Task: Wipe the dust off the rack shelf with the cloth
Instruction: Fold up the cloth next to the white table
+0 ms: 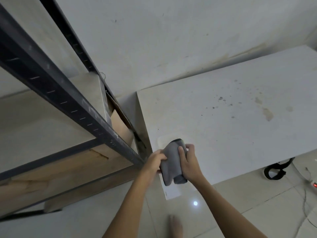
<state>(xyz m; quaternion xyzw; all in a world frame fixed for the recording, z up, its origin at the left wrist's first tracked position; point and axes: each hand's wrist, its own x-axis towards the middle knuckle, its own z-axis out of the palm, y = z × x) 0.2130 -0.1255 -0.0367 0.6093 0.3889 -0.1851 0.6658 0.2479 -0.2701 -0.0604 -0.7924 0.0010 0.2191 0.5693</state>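
Observation:
A folded grey cloth point(172, 162) is held between both hands over the near left corner of a white table. My left hand point(155, 161) grips its left edge and my right hand point(189, 162) presses on its right side. The rack stands to the left, with dark metal posts point(56, 95) and a pale shelf board point(42, 127). A wooden lower shelf point(56, 170) shows below it. Both hands are to the right of the rack and clear of it.
The white table point(231, 121) carries dark specks and brownish stains. A white wall rises behind. On the tiled floor at the right lie a black strap point(276, 170), a power strip with a red light point(314, 185) and thin cables. A bare foot point(175, 225) shows at the bottom.

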